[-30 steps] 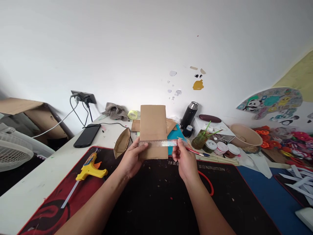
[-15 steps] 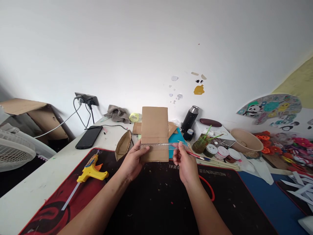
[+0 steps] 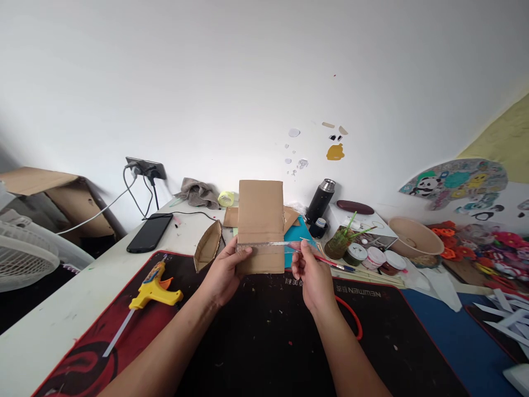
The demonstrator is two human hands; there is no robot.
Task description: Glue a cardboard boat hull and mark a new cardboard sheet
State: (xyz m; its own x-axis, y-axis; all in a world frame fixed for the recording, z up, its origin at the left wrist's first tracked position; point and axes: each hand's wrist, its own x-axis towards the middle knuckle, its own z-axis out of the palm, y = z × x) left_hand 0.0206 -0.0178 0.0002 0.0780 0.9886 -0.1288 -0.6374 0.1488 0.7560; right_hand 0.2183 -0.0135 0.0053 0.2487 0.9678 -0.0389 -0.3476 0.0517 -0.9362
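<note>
A flat brown cardboard rectangle [image 3: 261,207] is held up over the mat in front of me. My left hand [image 3: 225,270] grips its lower left edge, the thumb pressing a clear ruler [image 3: 264,247] against its face. The ruler lies level across the lower part of the cardboard and sticks out past the right edge. There my right hand [image 3: 312,273] pinches the ruler's right end, its other fingers curled. To the left stands a small boat-shaped cardboard piece [image 3: 208,245]. A yellow glue gun [image 3: 155,289] with a glue stick in it lies on the mat.
On the left are a black phone [image 3: 149,232] and a white fan [image 3: 27,251]. A black flask [image 3: 320,199], a green-stained brush jar [image 3: 336,242] and several paint pots [image 3: 375,257] stand behind my right hand. A beige bowl [image 3: 415,236] sits farther right.
</note>
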